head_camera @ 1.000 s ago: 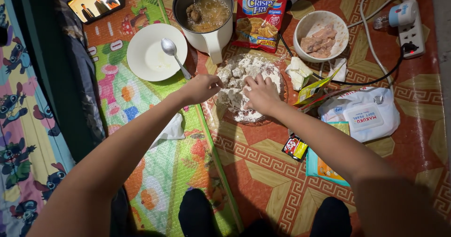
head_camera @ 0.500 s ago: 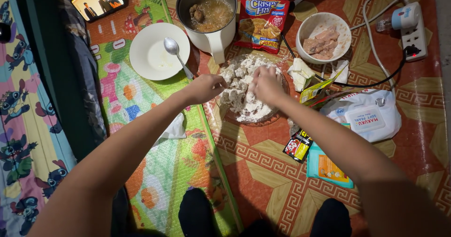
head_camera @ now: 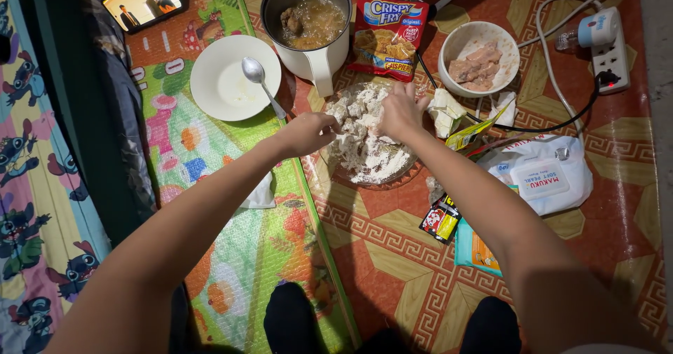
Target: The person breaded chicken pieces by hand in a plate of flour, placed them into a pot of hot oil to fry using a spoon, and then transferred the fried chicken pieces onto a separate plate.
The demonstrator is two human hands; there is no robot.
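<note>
At the centre of the frame, the left hand [head_camera: 308, 133] and the right hand [head_camera: 401, 112] both rest curled, fingers grasping flour-coated pieces [head_camera: 364, 133] heaped in a glass plate [head_camera: 378, 182], just below the grey pot [head_camera: 308, 21] and the red breading-mix packet [head_camera: 385, 28].

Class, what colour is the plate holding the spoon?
White; the plate shows best in the head view.

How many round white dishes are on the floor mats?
2: a white plate holding a spoon, left of the pot; a white bowl of meat, upper right. None appear hidden.
</note>
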